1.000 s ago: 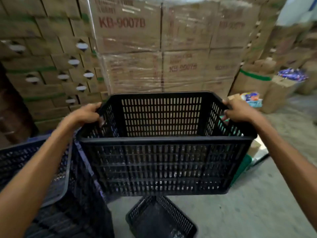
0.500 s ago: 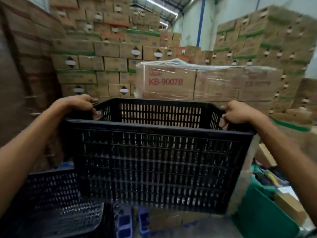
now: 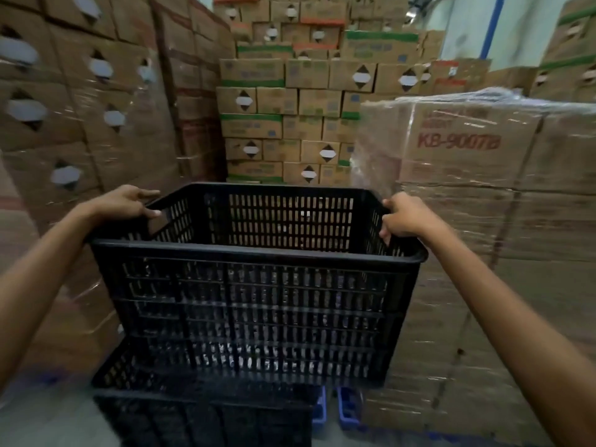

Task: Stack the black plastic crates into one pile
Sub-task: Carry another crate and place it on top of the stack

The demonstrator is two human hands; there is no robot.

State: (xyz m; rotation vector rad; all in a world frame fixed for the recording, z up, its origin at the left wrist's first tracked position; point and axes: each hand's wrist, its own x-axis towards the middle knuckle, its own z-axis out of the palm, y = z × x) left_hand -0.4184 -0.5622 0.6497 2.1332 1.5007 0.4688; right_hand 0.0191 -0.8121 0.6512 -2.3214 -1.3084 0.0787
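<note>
Both hands grip the rim of a black slatted crate (image 3: pixel 254 304): the left hand (image 3: pixel 124 203) on its left edge, the right hand (image 3: pixel 403 217) on its right. It hangs just above a second black crate (image 3: pixel 200 414), beside shrink-wrapped cartons (image 3: pixel 483 195).

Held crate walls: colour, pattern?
Black crate, slotted grid walls, gripped at the rim by the left hand and right hand. Head view.

Stacked cardboard cartons (image 3: pixel 283 101) fill the background, beside a shrink-wrapped pallet load (image 3: pixel 483 175) printed "KB-9007B".
</note>
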